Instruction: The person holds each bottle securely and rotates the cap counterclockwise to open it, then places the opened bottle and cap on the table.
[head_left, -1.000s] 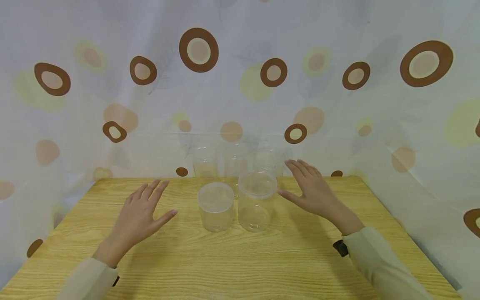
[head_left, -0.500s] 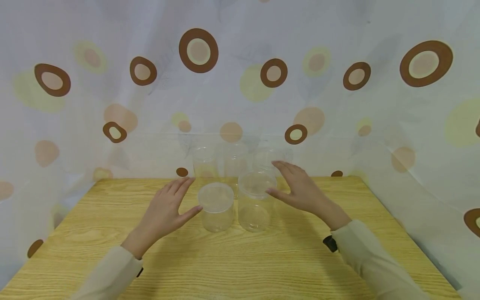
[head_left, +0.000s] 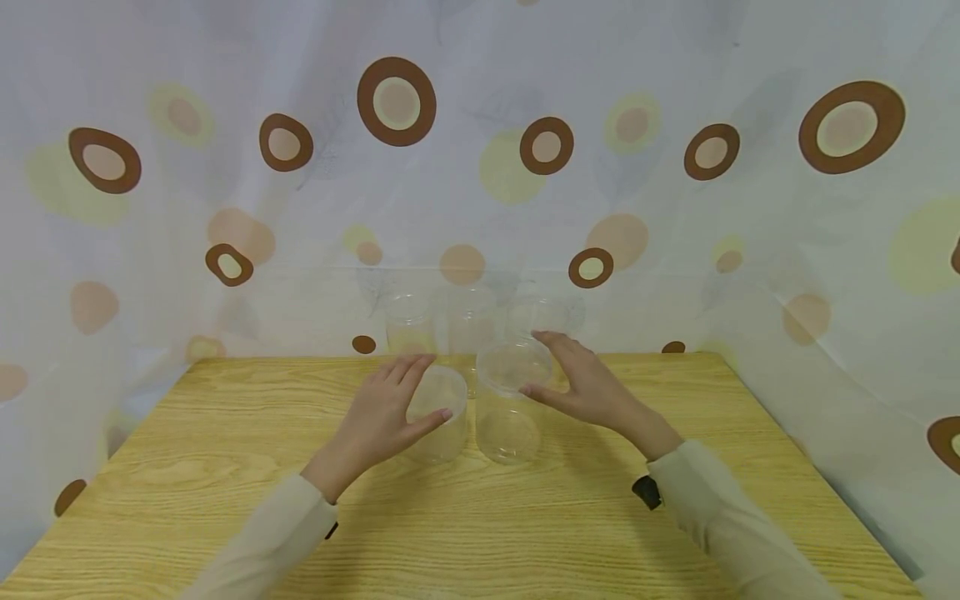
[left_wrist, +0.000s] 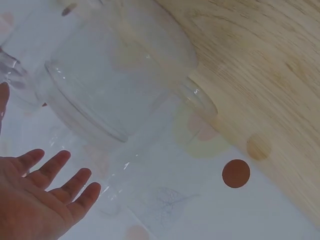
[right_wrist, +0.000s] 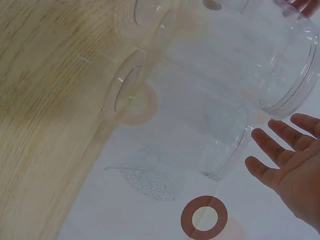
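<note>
My left hand [head_left: 378, 414] hovers with loosely spread fingers and overlaps the left side of a short clear jar [head_left: 447, 437] with a whitish top, hiding part of it. To the right of that jar stands a taller clear jar [head_left: 510, 429]. My right hand [head_left: 596, 392] is at the taller jar's upper right, thumb tip overlapping its rim, with fingers extended. In the left wrist view, the left hand [left_wrist: 42, 197] shows its palm beside a see-through jar [left_wrist: 90, 90]. The right wrist view has the right hand [right_wrist: 295, 170] with fingertips near a clear jar's rim [right_wrist: 240, 145].
Behind the front pair, clear jars stand in a row: a left one [head_left: 409, 317], a middle one [head_left: 471, 317] and a right one [head_left: 536, 317]. All stand on a wood-grain table [head_left: 480, 533]. A patterned white cloth [head_left: 465, 200] rises behind and at both sides.
My left hand has moved right, from beside the short jar to overlapping it. My right hand has shifted left toward the taller jar. The jars stay in place.
</note>
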